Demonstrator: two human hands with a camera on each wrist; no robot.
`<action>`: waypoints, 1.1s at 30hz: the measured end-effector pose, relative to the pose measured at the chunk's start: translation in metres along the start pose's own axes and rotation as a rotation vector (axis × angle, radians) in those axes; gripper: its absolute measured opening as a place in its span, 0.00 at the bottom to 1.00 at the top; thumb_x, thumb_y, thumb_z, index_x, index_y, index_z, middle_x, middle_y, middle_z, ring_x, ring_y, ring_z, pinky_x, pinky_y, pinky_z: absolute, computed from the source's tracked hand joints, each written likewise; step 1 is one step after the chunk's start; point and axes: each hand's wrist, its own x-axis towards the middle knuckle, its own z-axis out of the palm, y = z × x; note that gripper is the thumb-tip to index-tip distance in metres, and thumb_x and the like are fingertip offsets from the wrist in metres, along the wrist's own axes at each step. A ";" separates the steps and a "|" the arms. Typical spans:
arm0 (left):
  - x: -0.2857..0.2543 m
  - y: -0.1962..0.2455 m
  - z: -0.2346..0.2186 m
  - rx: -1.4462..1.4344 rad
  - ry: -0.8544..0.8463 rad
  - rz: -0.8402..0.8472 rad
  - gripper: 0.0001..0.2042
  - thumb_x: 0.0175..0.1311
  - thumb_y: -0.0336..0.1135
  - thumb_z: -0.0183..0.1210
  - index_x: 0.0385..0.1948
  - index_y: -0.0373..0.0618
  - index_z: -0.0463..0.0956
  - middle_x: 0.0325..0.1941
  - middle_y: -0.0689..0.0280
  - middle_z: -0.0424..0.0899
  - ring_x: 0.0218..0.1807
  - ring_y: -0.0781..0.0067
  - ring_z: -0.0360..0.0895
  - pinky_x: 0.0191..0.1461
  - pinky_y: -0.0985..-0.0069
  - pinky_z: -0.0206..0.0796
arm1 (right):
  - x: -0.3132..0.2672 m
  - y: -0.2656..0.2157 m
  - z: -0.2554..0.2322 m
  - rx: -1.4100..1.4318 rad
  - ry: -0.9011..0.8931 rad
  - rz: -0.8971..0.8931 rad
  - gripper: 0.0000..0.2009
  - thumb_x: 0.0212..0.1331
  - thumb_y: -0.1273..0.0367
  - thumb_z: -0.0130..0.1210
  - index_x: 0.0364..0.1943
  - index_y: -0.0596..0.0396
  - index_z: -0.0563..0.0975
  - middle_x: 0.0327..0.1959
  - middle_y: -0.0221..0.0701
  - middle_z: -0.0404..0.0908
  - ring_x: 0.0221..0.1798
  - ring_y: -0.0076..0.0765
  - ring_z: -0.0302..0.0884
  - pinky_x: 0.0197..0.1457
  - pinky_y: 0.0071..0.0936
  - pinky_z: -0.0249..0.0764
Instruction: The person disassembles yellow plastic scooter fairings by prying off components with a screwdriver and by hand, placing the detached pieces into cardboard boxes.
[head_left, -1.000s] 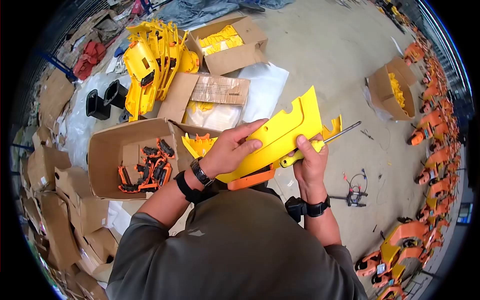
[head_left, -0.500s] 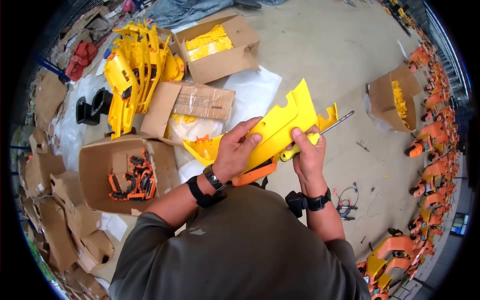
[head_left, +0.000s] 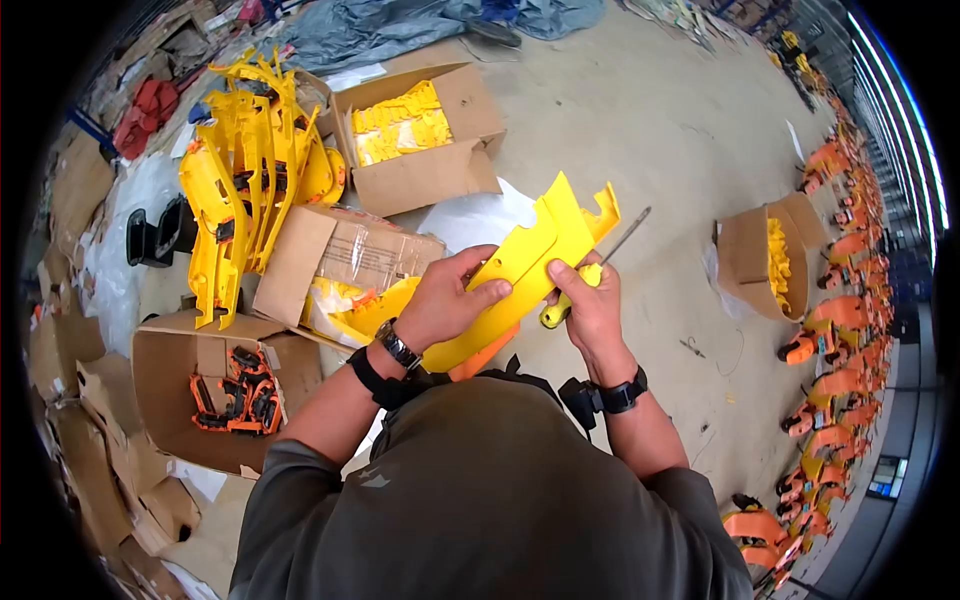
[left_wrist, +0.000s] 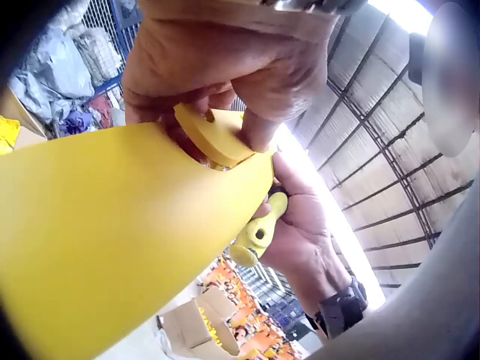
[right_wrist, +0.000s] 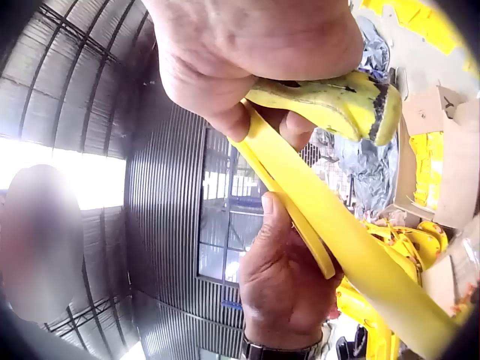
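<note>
Both hands, panel & tool swung w/ view since 1 s ago: yellow panel now steeper, tip toward far boxes, grip unchanged; so piece being turned/positioned in hand, judged mid-handling, screwdriver not engaged. Panel held at chest height above floor. Left hand: fingers curled over panel top face, thumb on near edge, wrist bent in. Right hand: pinches panel edge & clamps yellow-handled screwdriver in palm, shaft pointing up-right, away.
</note>
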 end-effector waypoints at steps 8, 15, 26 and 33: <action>0.060 -0.011 -0.020 0.124 0.161 -0.187 0.16 0.60 0.31 0.67 0.46 0.36 0.76 0.41 0.66 0.84 0.42 0.79 0.80 0.48 0.78 0.73 | 0.108 0.019 -0.016 0.030 -0.310 0.156 0.11 0.60 0.66 0.63 0.42 0.59 0.79 0.30 0.27 0.82 0.26 0.18 0.74 0.29 0.17 0.71; 0.106 -0.020 0.044 -0.040 0.478 -0.172 0.13 0.61 0.27 0.64 0.46 0.36 0.77 0.41 0.66 0.85 0.41 0.80 0.80 0.47 0.78 0.73 | 0.186 -0.013 -0.052 -0.240 -0.550 0.194 0.20 0.59 0.64 0.65 0.52 0.59 0.76 0.39 0.25 0.82 0.35 0.17 0.76 0.37 0.17 0.74; 0.172 -0.026 0.088 -0.041 0.606 -0.186 0.11 0.62 0.27 0.65 0.44 0.36 0.79 0.40 0.66 0.85 0.40 0.80 0.81 0.44 0.79 0.74 | 0.281 -0.051 -0.077 -0.435 -0.800 -0.131 0.19 0.51 0.65 0.69 0.41 0.63 0.76 0.36 0.37 0.80 0.42 0.27 0.75 0.48 0.28 0.72; 0.195 -0.033 0.069 0.126 0.608 -0.182 0.12 0.60 0.30 0.66 0.43 0.35 0.79 0.36 0.66 0.85 0.36 0.81 0.79 0.41 0.78 0.73 | 0.319 -0.025 -0.077 -0.547 -0.818 -0.230 0.21 0.50 0.63 0.69 0.44 0.61 0.77 0.37 0.35 0.81 0.40 0.29 0.77 0.44 0.28 0.74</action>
